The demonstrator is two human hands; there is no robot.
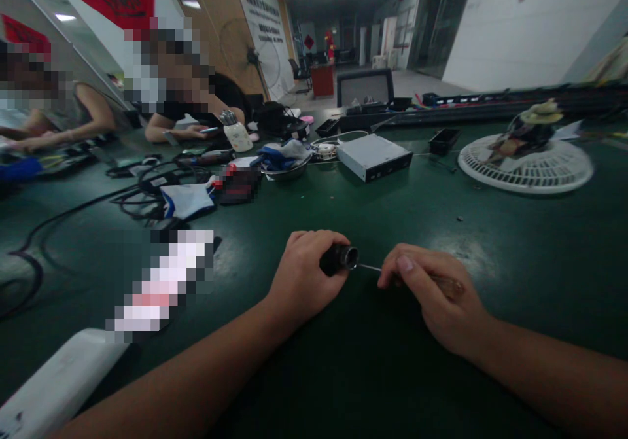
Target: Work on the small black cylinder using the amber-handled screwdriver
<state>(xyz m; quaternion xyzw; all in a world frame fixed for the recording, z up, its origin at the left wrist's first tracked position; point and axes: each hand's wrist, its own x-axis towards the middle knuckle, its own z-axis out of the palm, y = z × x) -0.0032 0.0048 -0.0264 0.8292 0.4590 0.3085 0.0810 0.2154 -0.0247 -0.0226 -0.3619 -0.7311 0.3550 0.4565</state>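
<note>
My left hand point(309, 272) is wrapped round a short dark cylinder point(338, 260), whose round open end faces right. In my right hand point(441, 288) is a screwdriver with a brownish handle point(449, 286). Its thin metal shaft point(369, 267) points left, and the tip is at or near the rim of the cylinder; whether it touches cannot be made out. Both hands are low over the dark green table point(392, 216), side by side with a small gap between them.
A white power bank or similar case point(59, 377) and a blurred-out device point(161, 288) lie at the left. Further back are a silver disc drive point(373, 156), a white fan grille point(524, 167), a bowl with cloth point(286, 158), a bottle point(237, 133) and cables. Two people sit at the back left.
</note>
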